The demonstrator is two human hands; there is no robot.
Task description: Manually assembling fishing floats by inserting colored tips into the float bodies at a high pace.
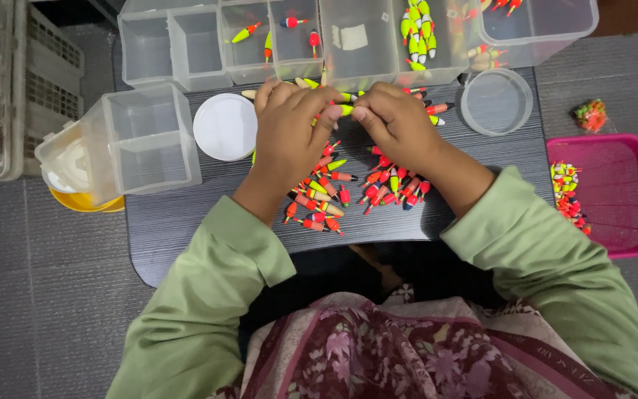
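My left hand and my right hand meet over the far middle of a small dark table. Between their fingertips they pinch a small yellow-green fishing float. Under and in front of my hands lies a scattered pile of red, orange and yellow floats. More floats poke out past my fingers near the back edge. Both sleeves are pale green.
Clear plastic compartment boxes along the back hold a few floats. A clear box stands left, beside a white round lid. A clear round tub sits right. A pink tray with floats rests on the floor.
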